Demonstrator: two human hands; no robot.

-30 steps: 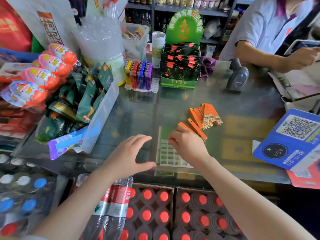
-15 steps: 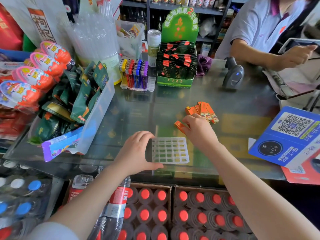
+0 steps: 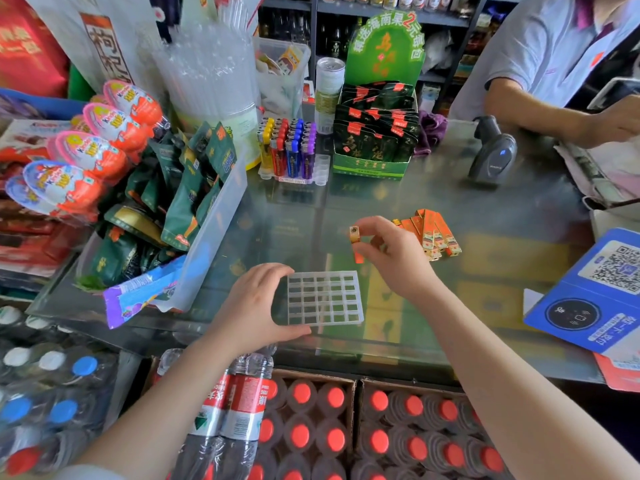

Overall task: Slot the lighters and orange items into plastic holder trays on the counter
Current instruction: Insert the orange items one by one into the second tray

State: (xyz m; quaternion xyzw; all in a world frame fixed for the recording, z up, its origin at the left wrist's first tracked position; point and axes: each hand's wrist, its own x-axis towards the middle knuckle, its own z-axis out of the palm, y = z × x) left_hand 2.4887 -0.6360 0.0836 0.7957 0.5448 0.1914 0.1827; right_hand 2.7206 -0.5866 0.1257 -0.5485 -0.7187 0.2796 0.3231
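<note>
A clear plastic grid tray (image 3: 325, 298) lies on the glass counter near the front edge, its cells empty. My left hand (image 3: 258, 306) grips the tray's left side, thumb along its near edge. My right hand (image 3: 388, 252) holds one orange lighter (image 3: 355, 241) upright just above the tray's far right corner. A pile of several more orange lighters (image 3: 434, 234) lies on the glass right of that hand. At the back stands a second tray (image 3: 320, 168) filled with yellow, red, blue and purple lighters (image 3: 289, 150).
A clear bin of green snack packs (image 3: 207, 223) stands at the left, a green display box (image 3: 375, 133) at the back. A barcode scanner (image 3: 493, 154) and another person's arm (image 3: 540, 112) are at the right rear. A blue QR card (image 3: 595, 292) lies right.
My right hand picked one orange lighter off the pile and raised it upright over the tray. My left hand closed on the tray's left side. The camera view shifted slightly.
</note>
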